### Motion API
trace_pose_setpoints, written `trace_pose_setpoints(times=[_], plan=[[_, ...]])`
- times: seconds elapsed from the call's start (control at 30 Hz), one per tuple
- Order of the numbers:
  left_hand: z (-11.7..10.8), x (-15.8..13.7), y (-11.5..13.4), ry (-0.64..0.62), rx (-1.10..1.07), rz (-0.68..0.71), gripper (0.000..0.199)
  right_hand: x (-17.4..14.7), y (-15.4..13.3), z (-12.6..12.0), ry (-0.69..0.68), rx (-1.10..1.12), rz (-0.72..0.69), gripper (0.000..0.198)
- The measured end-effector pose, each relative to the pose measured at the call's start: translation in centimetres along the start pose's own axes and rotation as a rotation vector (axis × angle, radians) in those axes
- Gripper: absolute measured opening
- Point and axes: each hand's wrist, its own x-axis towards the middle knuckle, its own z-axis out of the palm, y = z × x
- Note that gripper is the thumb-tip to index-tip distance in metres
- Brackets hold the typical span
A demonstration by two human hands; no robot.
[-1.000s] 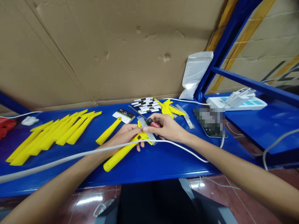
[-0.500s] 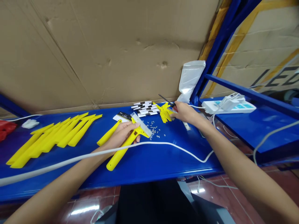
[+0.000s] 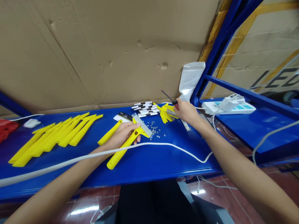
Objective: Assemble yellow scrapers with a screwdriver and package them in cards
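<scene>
My left hand (image 3: 125, 133) is closed around the head of a yellow scraper (image 3: 120, 154), whose metal blade (image 3: 145, 125) points to the upper right. In my right hand (image 3: 187, 111) is a screwdriver (image 3: 168, 96), its thin dark shaft pointing up and left. A small pile of yellow plastic pieces (image 3: 164, 114) lies beside the right fingers. Loose screws and nuts (image 3: 154, 130) are scattered between the hands. Left of my left hand lies another yellow handle (image 3: 110, 132), partly covered by it, with a black-and-white card (image 3: 123, 117) behind.
Several yellow handles (image 3: 50, 141) lie in a row at the left. Black-and-white packets (image 3: 146, 109) are stacked at the back. A white cable (image 3: 149, 143) crosses over the blue table (image 3: 149, 165). A power strip (image 3: 229, 107) and a blue frame post (image 3: 216, 40) stand right.
My right hand has shifted slightly right and down with the screwdriver, away from the yellow pieces. My left hand still holds the scraper in nearly the same place.
</scene>
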Motion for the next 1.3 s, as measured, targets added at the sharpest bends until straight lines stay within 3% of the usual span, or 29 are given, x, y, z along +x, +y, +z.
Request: trace_pose_setpoints(times=[0.1,0.2,0.3,0.4,0.6,0.8,1.1,1.3], plan=[[-0.1,0.0,0.0,-0.014,0.008,-0.008,0.039,0.0,-0.2,-0.4,0.195,0.285,-0.016,0.012],[-0.1,-0.1,0.0,-0.022,0.012,-0.019,0.038,-0.4,-1.1,-0.8,0.311,0.761,-0.075,0.026],[0.0,-0.1,-0.1,-0.002,0.009,-0.008,0.036,-1.6,-2.6,-1.3,0.222,1.19,-0.074,0.052],[0.1,0.0,-0.1,0.006,0.005,-0.016,0.034,-3.0,-4.1,-1.7,0.071,1.375,-0.051,0.047],[0.3,-0.2,0.1,-0.027,0.043,-0.059,0.035,-5.0,-5.8,-1.7,-0.135,1.468,-0.052,0.042],[0.4,-0.2,0.2,-0.015,0.065,-0.089,0.037,-6.0,-6.8,-1.8,-0.248,1.536,-0.024,0.045],[0.4,0.0,-0.1,0.026,0.085,-0.085,0.039,-6.8,-7.5,-2.0,-0.276,1.604,-0.066,0.064],[0.0,0.1,-0.2,0.015,0.093,-0.066,0.035,-7.0,-7.6,-1.7,-0.31,1.611,-0.072,0.048]])
